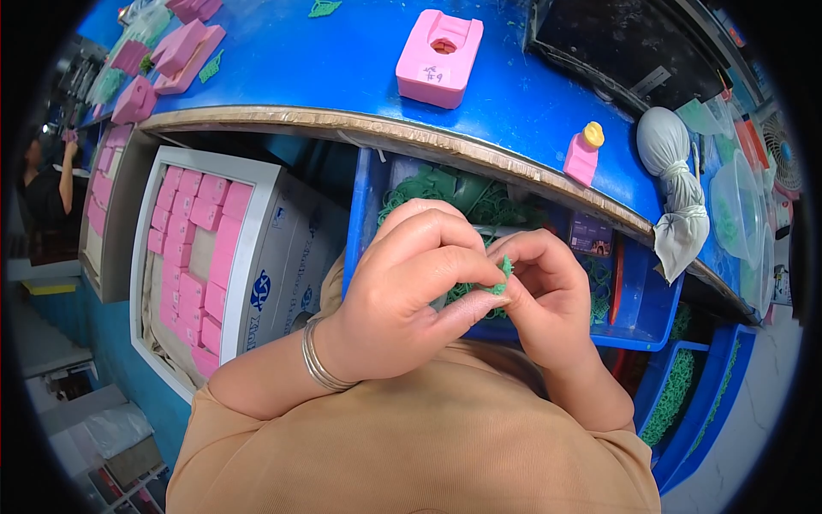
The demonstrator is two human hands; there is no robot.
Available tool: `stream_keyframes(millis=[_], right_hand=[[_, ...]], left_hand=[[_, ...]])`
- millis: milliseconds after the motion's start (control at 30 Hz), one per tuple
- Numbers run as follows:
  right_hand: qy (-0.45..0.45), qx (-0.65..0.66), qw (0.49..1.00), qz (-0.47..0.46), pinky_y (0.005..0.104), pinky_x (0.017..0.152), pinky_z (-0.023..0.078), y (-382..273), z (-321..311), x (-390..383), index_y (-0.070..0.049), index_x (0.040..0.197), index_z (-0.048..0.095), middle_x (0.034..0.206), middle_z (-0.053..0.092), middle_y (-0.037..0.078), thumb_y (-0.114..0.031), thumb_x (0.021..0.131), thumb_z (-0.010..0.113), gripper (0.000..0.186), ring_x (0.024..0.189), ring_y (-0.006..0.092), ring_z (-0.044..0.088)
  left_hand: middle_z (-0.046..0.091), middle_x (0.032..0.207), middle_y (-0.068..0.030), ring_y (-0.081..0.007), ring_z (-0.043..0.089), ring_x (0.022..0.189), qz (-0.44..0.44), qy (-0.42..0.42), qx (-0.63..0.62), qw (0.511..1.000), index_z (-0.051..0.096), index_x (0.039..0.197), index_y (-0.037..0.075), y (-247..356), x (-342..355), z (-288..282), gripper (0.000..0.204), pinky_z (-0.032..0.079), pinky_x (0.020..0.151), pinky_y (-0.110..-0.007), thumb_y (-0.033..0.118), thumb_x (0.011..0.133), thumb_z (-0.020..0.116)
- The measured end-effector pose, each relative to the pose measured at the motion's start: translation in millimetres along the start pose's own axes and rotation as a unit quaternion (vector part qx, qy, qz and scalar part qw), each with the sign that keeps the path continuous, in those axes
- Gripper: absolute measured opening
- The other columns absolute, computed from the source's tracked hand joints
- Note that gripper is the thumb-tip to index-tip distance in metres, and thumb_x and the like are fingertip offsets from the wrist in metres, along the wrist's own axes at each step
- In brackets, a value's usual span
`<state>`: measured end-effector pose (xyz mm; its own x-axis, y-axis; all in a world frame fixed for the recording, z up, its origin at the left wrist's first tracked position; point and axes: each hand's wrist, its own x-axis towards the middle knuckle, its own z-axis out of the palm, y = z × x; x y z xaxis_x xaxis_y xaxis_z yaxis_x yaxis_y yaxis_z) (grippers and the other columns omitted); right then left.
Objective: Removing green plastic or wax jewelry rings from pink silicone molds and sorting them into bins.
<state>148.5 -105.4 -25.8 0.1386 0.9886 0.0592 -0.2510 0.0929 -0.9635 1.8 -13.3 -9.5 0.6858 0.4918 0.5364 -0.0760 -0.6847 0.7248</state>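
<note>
Glossy blue surface, curving across upper view, worn wood-toned front edge. Top centre: pink block mould with round hole, pale handwritten label on front. Right, near edge: small pink block topped by yellow knob. Beside it: tied greyish-white cloth bundle, tail draping over edge. Behind: dark flat panel, possibly monitor. Left end: several pink blocks, clear plastic bag; nearby, two green lattice pieces, well apart.
</note>
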Motion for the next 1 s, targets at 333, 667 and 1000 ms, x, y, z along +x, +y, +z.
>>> stream_keyframes(millis=[333,667,1000], right_hand=[[0.018,0.017,1.0,-0.001,0.0226,0.07,0.048,-3.3,3.1,1.4,0.0,0.093,0.052,0.088,0.056,0.005,0.003,0.084,0.054,0.009,0.08,0.0096,0.057],[0.007,0.283,0.953,0.108,0.0204,0.049,0.034,-5.2,-6.2,2.8,-0.004,0.082,0.047,0.07,0.053,0.003,-0.005,0.084,0.057,0.01,0.056,0.0078,0.045],[0.091,0.142,0.986,-0.011,0.0229,0.06,0.047,-13.9,8.9,3.5,-0.005,0.086,0.042,0.08,0.053,0.006,0.002,0.086,0.05,0.01,0.065,0.0116,0.053]], left_hand=[[0.054,0.087,-0.0065,-0.0179,0.052,0.083,-0.125,0.036,-0.142,0.981,0.055,0.091,0.003,-0.5,-4.9,3.6,0.022,0.042,0.073,-0.029,0.008,0.075,0.07],[0.056,0.084,-0.0065,-0.0114,0.052,0.077,-0.331,-0.02,-0.383,0.862,0.054,0.089,0.0,1.2,-9.4,1.0,0.033,0.041,0.07,-0.025,0.03,0.096,0.042],[0.054,0.07,-0.0036,-0.0118,0.049,0.064,-0.296,-0.032,-0.241,0.924,0.054,0.077,0.002,12.3,-10.7,12.5,0.009,0.04,0.058,-0.025,0.006,0.084,0.057]])
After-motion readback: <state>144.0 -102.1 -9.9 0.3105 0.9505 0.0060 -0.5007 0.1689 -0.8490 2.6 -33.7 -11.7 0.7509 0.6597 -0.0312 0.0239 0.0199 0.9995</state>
